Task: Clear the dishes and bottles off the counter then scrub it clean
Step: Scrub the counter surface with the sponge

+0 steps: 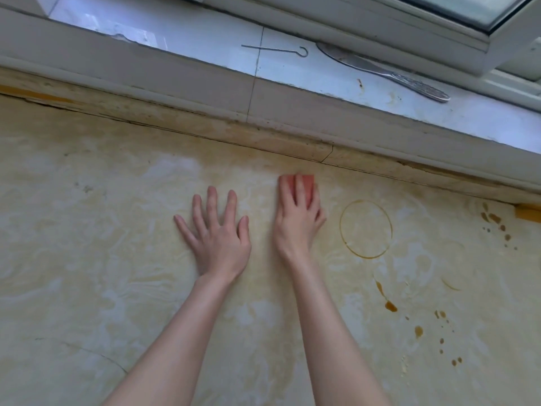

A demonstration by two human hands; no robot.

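Head view, the only one. Pale yellow marbled surface [117, 259] filled most of the frame, and the scrubbing step was judged to be in hand, with the clearing done for the stretch in view. Left hand [216, 238] lay palm-down on the surface, its fingers [210, 203] straight and spread wide, holding nothing; likely a brace. Right hand [295, 224] sat just beside it and pressed a red-pink rectangular sponge [307, 183] onto the surface close to the raised back edge, fingers [298, 189] curled over the top of the sponge. Thin brown ring stain [340, 227] lay just right of the right hand, untouched. Brown drips and spots [390, 306] trailed further right and nearer the camera. On the white window sill [175, 33] behind, apart from the surface: a silver table knife [380, 71] and a thin metal rod with a hooked end [275, 48]. Next move, as judged, calls for carrying the sponge rightward over the ring, then the drips, with firm downward pressure. The dried spots may need repeated passes.
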